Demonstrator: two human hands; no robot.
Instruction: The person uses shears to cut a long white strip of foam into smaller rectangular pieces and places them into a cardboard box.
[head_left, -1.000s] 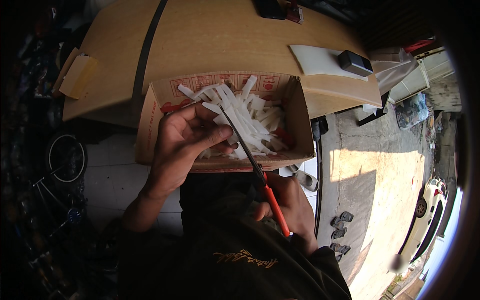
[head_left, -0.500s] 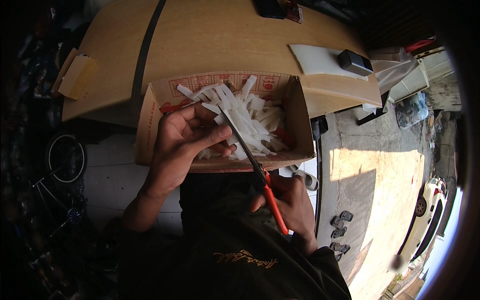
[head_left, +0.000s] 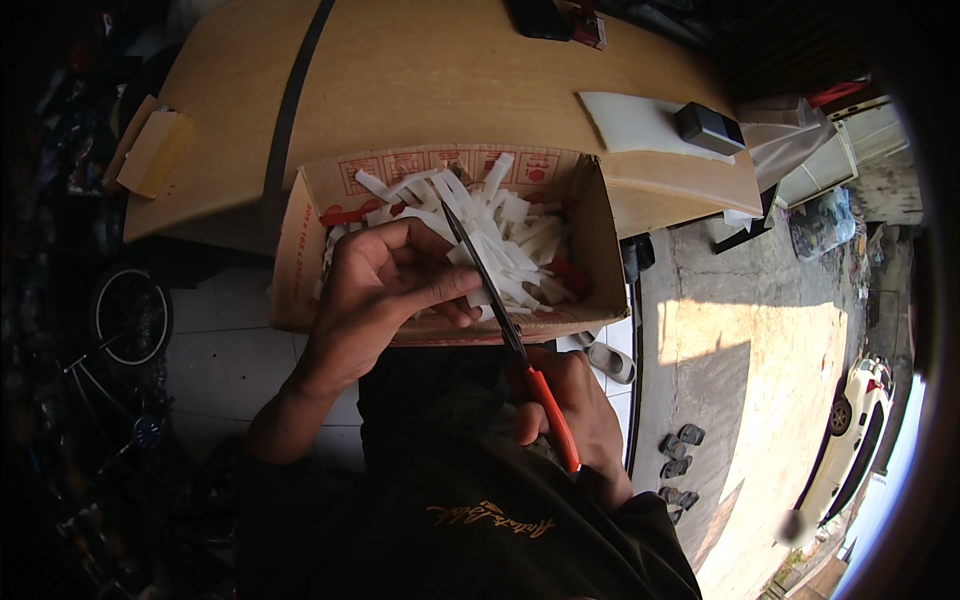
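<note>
My left hand [head_left: 375, 290] pinches a white strip [head_left: 459, 254] between thumb and fingers, above the near left part of an open cardboard box [head_left: 598, 225]. Inside the box lies a loose heap of white strips [head_left: 525, 240], flat and pale, with bits of red among them. My right hand [head_left: 585, 405] grips scissors by their red handles [head_left: 550, 415]. Their dark blades [head_left: 488, 280] point up and left, right beside the held strip and my left thumb. The blades look nearly closed; whether they touch the strip I cannot tell.
Behind the box stretches a wooden table [head_left: 430, 90]. On it are a black phone-like object [head_left: 538, 18], a white sheet [head_left: 620, 120] with a dark block [head_left: 710, 128], and a small carton [head_left: 155, 150]. A bicycle wheel [head_left: 131, 316] stands left; sandals [head_left: 680, 450] lie right.
My left hand has shifted slightly right and down with the strip. The scissors have tilted steeper, their blades now closer together, and my right hand has moved slightly.
</note>
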